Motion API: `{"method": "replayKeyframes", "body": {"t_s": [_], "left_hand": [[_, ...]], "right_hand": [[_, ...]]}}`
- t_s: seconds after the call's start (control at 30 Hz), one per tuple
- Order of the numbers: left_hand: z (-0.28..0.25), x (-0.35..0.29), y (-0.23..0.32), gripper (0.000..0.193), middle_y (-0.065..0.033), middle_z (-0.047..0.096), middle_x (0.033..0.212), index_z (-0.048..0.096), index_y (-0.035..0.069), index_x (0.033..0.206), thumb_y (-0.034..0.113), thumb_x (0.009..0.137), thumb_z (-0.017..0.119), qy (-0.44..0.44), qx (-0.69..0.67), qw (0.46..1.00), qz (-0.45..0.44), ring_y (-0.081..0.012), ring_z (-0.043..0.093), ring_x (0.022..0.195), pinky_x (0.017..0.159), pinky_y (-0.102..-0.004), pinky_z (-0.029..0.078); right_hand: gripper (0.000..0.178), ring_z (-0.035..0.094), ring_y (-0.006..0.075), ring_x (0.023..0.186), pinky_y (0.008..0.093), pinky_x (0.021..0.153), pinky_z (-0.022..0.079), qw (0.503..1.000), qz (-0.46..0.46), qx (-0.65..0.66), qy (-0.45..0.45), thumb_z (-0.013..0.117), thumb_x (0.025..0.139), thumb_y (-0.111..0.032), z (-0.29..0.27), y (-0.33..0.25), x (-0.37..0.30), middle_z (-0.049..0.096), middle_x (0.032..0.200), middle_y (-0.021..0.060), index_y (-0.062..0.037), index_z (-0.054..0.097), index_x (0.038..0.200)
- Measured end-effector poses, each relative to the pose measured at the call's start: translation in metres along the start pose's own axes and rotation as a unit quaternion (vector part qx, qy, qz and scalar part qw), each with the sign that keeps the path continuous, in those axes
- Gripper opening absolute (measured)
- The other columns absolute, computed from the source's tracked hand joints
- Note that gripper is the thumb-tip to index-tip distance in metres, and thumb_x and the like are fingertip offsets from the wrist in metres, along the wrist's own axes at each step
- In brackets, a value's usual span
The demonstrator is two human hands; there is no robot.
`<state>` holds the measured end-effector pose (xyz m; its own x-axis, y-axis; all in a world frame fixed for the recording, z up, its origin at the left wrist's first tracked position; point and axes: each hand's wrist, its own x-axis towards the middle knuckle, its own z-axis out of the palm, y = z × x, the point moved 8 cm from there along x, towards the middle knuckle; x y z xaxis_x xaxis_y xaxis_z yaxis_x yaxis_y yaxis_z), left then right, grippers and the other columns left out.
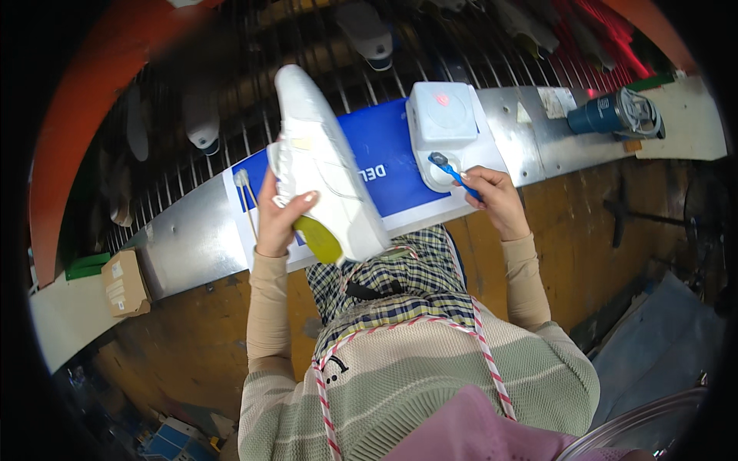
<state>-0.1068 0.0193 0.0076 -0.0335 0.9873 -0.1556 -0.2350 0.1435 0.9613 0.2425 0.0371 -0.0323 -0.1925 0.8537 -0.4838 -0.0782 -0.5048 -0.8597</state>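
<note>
A white shoe (321, 157) with a yellow-green inner lining is gripped in my left hand (278, 219), its toe pointing away from me. The thumb rests near the shoe's opening; the other fingers are partly hidden behind the shoe. In my right hand (497, 201) is a small blue brush (458, 180), held by its handle. The dark-tipped brush head is above a small white dish (438, 183); I cannot tell whether it touches the dish. Just beyond the dish stands a white, box-shaped dispenser (443, 115).
A blue and white sheet (373, 131) covers part of the metal ledge (188, 246). Thin sticks (247, 201) lie to the left. A teal tumbler (596, 115) lies far right; a cardboard box (124, 284) sits far left. Behind, several shoes (367, 38) lie on a rod conveyor (254, 100).
</note>
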Motion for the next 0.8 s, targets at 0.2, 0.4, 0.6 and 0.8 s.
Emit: {"method": "replayKeyframes", "body": {"t_s": [0.2,0.4,0.6,0.8], "left_hand": [[0.048,-0.016,0.014,0.099,-0.0164,0.054,0.139,0.024,0.000,0.155,0.010,0.073,0.079,-0.087,-0.071,0.993,-0.021,-0.0256,0.057,0.125,0.106,-0.0368,0.047],[0.060,-0.027,0.038,0.108,-0.0156,0.048,0.146,0.020,0.000,0.156,0.012,0.070,0.083,-0.101,-0.073,0.992,-0.016,-0.0246,0.052,0.132,0.110,-0.0375,0.041],[0.059,-0.033,0.048,0.112,-0.0168,0.047,0.147,0.021,-0.004,0.155,0.015,0.067,0.088,-0.112,-0.026,0.992,0.042,-0.0253,0.050,0.134,0.111,-0.0380,0.039],[0.056,-0.037,0.052,0.113,-0.0181,0.045,0.149,0.024,-0.005,0.154,0.017,0.066,0.091,-0.120,0.025,0.988,0.095,-0.0265,0.047,0.136,0.112,-0.0383,0.037]], "right_hand": [[0.009,0.052,0.0095,0.074,0.0221,0.066,0.042,0.951,-0.307,0.013,-0.014,0.073,0.086,-0.001,0.087,-0.091,-0.010,0.056,0.093,0.0039,0.0040,0.072,0.094],[0.014,0.051,0.0100,0.082,0.0220,0.065,0.043,0.854,-0.497,-0.133,0.073,0.078,0.081,-0.002,0.111,-0.145,-0.030,0.053,0.094,0.0036,-0.0012,0.075,0.094],[0.018,0.051,0.0112,0.074,0.0230,0.060,0.041,0.766,-0.588,-0.230,0.124,0.081,0.076,-0.004,0.115,-0.182,-0.043,0.053,0.090,0.0050,-0.0016,0.076,0.093],[0.015,0.053,0.0132,0.072,0.0230,0.061,0.043,0.710,-0.615,-0.316,0.135,0.081,0.075,-0.005,0.122,-0.217,-0.046,0.052,0.084,0.0053,-0.0016,0.076,0.089]]}}
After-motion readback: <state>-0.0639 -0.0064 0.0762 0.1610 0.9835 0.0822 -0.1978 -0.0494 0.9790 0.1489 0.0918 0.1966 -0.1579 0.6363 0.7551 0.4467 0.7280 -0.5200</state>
